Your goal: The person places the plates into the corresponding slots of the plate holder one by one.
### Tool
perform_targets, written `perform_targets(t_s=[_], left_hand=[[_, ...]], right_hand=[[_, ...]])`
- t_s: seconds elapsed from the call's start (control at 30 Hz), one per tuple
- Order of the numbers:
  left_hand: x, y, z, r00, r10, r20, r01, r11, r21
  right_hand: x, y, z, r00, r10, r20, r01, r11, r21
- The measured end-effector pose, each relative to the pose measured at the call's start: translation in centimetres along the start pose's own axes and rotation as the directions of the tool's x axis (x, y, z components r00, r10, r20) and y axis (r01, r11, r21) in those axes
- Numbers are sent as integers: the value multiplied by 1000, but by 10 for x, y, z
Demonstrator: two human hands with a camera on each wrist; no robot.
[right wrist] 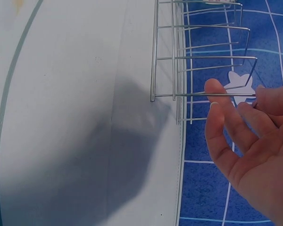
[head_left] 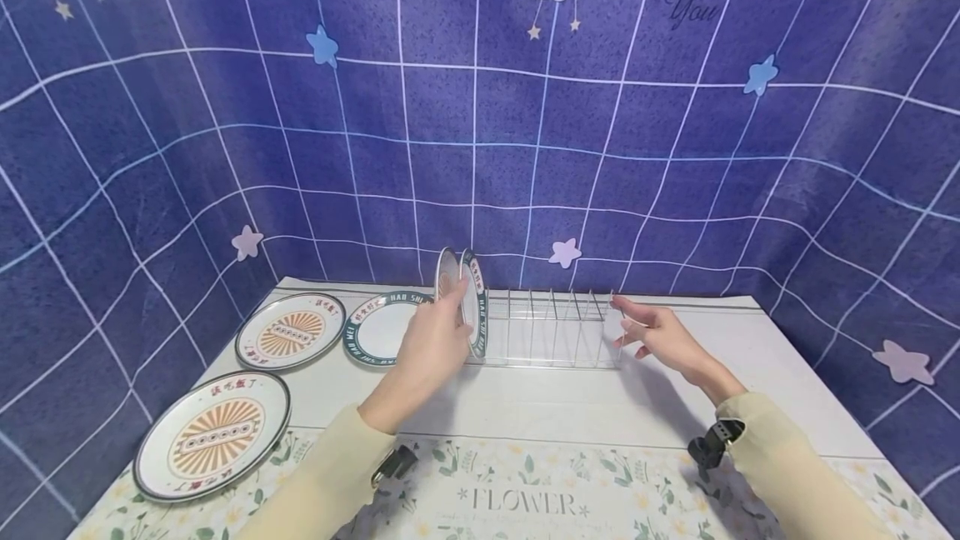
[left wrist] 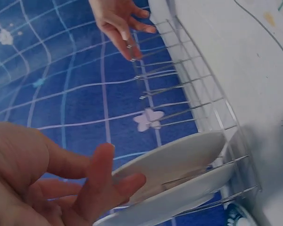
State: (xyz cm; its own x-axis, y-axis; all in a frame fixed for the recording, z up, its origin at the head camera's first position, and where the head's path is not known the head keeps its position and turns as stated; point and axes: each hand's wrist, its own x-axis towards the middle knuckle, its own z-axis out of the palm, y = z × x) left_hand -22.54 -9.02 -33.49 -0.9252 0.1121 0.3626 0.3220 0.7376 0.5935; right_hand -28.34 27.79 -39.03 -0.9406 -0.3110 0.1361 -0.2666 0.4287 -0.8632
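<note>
A silver wire rack [head_left: 555,363] stands near the back wall, with two round plates upright in its left end. The right-hand plate [head_left: 477,311] has a dark green lettered rim; the other plate [head_left: 446,267] shows an orange pattern. My left hand [head_left: 435,342] is at these plates, fingers loosely bent and spread by their rims. Whether its fingertips touch a plate is hard to tell. At the rack's right end, my right hand [head_left: 663,338] pinches the end wire between thumb and forefinger. In the right wrist view, the other fingers of this right hand [right wrist: 259,146] curve beneath.
Left of the rack, a green-rimmed plate [head_left: 390,330] lies flat. Two plates with orange sunburst patterns, a farther one [head_left: 288,330] and a nearer one [head_left: 213,436], lie at the table's left side. A blue gridded cloth [head_left: 480,107] hangs behind and along both sides.
</note>
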Motion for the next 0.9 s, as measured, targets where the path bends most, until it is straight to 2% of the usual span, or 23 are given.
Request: perform_targets(t_s=[0.1,0.2,0.3,0.37,0.47,0.63,0.77,0.83,0.9], left_hand=[[-9,0,-15,1000,7,7,-7,999,-40],[-16,-10,-31,998,22,60,-12,986,-167],[-20,-29,-47,990,47,135,2,938,-346],[-23,-46,-57,986,58,157,16,902,-432],[-30,-75,-74,987,75,143,0,885,-466],[-53,-126,-105,987,113,112,-59,914,-402],[-75,-169,-133,990,133,53,-116,961,-252],[-86,-191,-147,993,115,14,-111,980,-162],[-97,-213,-161,997,75,-5,-76,993,-88]], right_hand=[[1,0,1,1000,-1,1,1,1000,1],[2,0,1,1000,-2,2,2,1000,2],[2,1,1,1000,0,1,0,1000,1],[1,1,1,1000,1,0,-1,1000,-1],[1,0,1,1000,5,2,-5,1000,-1],[2,-1,1,1000,10,8,-10,1000,6],[3,-1,1,1000,11,12,-11,1000,4],[2,0,0,1000,14,10,-14,1000,3],[2,1,0,1000,17,10,-17,1000,1]])
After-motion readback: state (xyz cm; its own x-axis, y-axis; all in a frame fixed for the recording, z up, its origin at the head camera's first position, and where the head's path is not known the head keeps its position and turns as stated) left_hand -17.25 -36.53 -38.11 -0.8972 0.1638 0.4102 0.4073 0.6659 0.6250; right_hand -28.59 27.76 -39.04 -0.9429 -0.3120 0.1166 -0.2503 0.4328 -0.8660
